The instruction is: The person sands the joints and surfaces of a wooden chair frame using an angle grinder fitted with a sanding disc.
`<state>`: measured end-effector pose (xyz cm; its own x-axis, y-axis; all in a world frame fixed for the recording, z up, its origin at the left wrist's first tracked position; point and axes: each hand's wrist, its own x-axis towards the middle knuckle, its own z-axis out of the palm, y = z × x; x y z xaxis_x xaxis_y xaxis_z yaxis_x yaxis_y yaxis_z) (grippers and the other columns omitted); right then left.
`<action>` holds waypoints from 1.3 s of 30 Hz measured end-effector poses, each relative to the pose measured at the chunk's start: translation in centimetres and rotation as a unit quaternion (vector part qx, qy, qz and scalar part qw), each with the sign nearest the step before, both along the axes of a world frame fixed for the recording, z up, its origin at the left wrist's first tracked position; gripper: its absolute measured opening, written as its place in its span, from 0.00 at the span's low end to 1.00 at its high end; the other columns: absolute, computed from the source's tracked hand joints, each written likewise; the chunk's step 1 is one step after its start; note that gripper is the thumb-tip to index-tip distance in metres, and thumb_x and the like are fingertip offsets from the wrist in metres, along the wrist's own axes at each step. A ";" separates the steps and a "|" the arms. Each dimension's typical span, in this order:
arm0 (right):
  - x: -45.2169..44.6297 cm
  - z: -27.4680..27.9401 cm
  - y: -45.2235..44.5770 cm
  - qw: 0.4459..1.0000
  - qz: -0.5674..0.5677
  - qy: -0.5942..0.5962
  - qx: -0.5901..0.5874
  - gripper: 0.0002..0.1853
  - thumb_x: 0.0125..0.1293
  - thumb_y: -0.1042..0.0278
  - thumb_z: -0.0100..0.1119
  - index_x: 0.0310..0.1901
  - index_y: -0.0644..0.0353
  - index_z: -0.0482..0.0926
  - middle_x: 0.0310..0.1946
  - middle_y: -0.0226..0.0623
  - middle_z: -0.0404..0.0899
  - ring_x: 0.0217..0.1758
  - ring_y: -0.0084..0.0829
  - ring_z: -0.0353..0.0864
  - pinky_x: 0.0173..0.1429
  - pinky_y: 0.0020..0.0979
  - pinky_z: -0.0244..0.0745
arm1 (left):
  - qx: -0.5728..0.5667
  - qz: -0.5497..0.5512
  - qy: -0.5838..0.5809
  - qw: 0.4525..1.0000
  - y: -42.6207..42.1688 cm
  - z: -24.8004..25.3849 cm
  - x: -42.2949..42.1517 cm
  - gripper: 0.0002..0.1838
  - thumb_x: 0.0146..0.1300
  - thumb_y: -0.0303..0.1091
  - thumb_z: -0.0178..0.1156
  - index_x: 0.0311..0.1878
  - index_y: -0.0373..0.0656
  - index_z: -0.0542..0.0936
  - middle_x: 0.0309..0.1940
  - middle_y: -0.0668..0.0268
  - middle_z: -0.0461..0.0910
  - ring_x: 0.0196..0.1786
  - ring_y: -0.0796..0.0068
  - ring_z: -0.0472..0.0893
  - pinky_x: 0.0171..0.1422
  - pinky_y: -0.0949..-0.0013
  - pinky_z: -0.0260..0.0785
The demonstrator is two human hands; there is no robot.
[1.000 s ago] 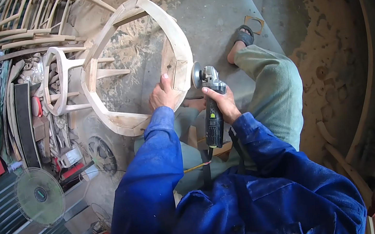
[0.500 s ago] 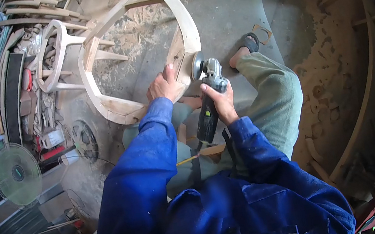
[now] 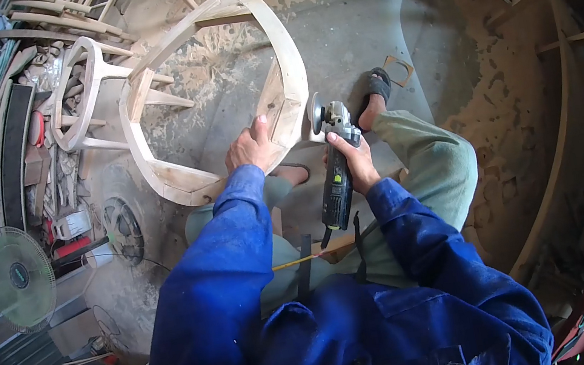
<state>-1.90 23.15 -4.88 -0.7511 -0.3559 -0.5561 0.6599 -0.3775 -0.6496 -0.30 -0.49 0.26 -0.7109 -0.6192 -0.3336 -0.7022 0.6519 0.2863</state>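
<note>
My left hand (image 3: 250, 147) is closed round the near right part of a pale wooden chair frame (image 3: 290, 60), a large rounded ring joined from several pieces. In my right hand (image 3: 356, 160) is an angle grinder (image 3: 336, 194), gripped around its black body with the metal head pointing away from me. Its round disc (image 3: 315, 113) stands a little to the right of the frame's outer edge, with a small gap between them. A cord runs from the grinder's rear end towards my lap.
At the left is another wooden chair frame (image 3: 89, 100) with legs, beside stacked wood strips (image 3: 19, 157). A caged fan (image 3: 18, 275) stands at the lower left. My sandalled foot (image 3: 378, 88) rests on the dusty floor near a thin wooden offcut (image 3: 400, 72). Long timbers (image 3: 562, 178) lie along the right.
The grinder's disc has come away from the frame's edge and moved slightly right and down. The frame has shifted a little in view, with my left hand still on it.
</note>
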 end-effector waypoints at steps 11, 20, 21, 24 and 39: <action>-0.5 -0.7 -0.7 1.000 0.021 -0.003 0.009 0.19 0.66 0.64 0.76 0.48 0.61 0.75 0.31 0.36 0.82 0.28 0.30 0.84 0.34 0.32 0.81 | -0.024 -0.005 0.011 1.000 0.0 -0.6 0.3 0.43 0.73 0.74 0.40 0.51 0.40 0.87 0.48 0.40 0.86 0.57 0.35 0.82 0.64 0.42 0.71; -2.1 -0.5 -1.0 0.999 -0.005 0.023 0.045 0.30 0.57 0.63 0.84 0.50 0.63 0.70 0.35 0.36 0.82 0.30 0.28 0.84 0.34 0.32 0.83 | -0.013 -0.011 0.020 1.000 0.0 -0.8 0.2 0.43 0.73 0.73 0.40 0.52 0.41 0.87 0.49 0.39 0.85 0.58 0.35 0.82 0.66 0.43 0.70; -2.1 -0.1 -1.1 0.998 -0.005 0.021 0.053 0.30 0.57 0.63 0.84 0.50 0.63 0.70 0.35 0.36 0.82 0.30 0.28 0.84 0.34 0.32 0.83 | -0.013 -0.010 0.017 1.000 0.1 -0.6 0.2 0.43 0.74 0.73 0.39 0.52 0.41 0.87 0.49 0.39 0.85 0.59 0.35 0.82 0.66 0.43 0.70; -2.4 0.5 -1.0 0.999 -0.003 0.015 0.040 0.31 0.56 0.62 0.85 0.51 0.63 0.70 0.35 0.37 0.82 0.31 0.28 0.85 0.34 0.33 0.83 | -0.021 -0.009 0.008 1.000 0.3 -0.2 0.3 0.43 0.73 0.74 0.39 0.54 0.42 0.87 0.49 0.40 0.86 0.59 0.36 0.81 0.67 0.43 0.70; -3.0 0.1 -0.6 0.998 0.011 0.031 0.062 0.29 0.60 0.62 0.82 0.51 0.63 0.71 0.34 0.37 0.82 0.29 0.29 0.85 0.34 0.34 0.83 | -0.037 -0.020 0.015 0.999 -0.5 -1.1 0.4 0.43 0.74 0.73 0.39 0.52 0.40 0.87 0.48 0.38 0.85 0.57 0.35 0.82 0.65 0.41 0.70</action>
